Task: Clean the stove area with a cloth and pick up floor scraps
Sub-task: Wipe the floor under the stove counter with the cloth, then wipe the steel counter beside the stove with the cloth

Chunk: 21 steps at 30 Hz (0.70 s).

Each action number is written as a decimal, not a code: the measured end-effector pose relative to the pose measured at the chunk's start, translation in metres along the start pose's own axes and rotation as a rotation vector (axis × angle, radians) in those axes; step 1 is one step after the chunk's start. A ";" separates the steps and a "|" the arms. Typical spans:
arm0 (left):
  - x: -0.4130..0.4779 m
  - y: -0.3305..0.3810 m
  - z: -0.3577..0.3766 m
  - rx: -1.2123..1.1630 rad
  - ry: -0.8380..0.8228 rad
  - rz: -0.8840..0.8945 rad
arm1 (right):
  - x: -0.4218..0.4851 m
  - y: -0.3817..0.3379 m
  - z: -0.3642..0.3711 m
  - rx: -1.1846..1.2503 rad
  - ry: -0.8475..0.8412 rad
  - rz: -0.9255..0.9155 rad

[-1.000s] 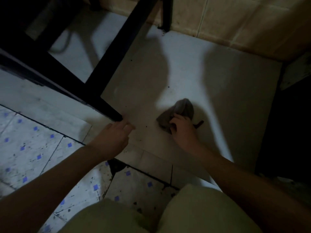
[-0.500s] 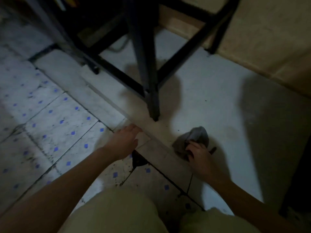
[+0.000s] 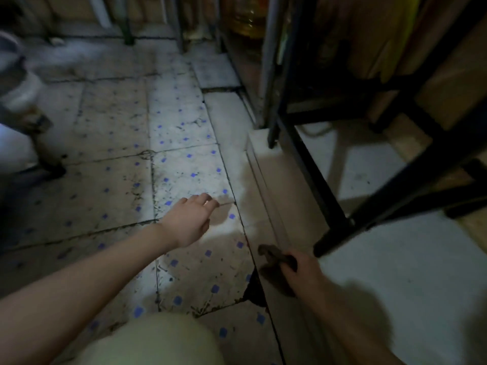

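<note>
Below, a dim kitchen floor [image 3: 118, 122] of stained, blue-dotted tiles meets a pale ledge [image 3: 279, 185] bearing a black rack [image 3: 308, 167]. Right hand [image 3: 303, 270] grips the cloth [image 3: 274, 256] at the ledge's edge; left hand [image 3: 191, 222] hovers over tiles, fingers straight and empty.

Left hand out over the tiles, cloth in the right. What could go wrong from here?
1. The broken tile gapes close by the cloth; the cloth may snag there.
2. The right hand grips the cloth close to the frame leg; a wide wipe could knock it.
3. Dim light: the left hand may miss scraps among the dark specks on the tiles.
</note>
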<state>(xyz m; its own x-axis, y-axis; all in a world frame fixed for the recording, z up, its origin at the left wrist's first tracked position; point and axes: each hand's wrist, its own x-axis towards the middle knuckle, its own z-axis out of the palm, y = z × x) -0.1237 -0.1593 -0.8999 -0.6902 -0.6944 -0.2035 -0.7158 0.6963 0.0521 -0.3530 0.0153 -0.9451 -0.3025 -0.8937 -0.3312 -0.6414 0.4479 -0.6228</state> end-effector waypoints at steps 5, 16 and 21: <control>0.002 -0.050 -0.046 -0.013 0.052 -0.190 | 0.048 -0.116 -0.029 0.017 -0.050 -0.291; -0.038 -0.098 -0.208 -0.202 0.105 -0.441 | 0.041 -0.316 -0.091 0.190 0.131 -0.228; -0.061 -0.108 -0.286 -0.229 0.151 -0.511 | 0.012 -0.383 -0.101 0.237 0.115 -0.089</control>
<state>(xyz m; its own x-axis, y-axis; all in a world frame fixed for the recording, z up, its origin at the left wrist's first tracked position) -0.0343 -0.2440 -0.6135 -0.2460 -0.9621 -0.1179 -0.9553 0.2201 0.1972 -0.1825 -0.1697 -0.6391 -0.3388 -0.9208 -0.1933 -0.4902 0.3481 -0.7990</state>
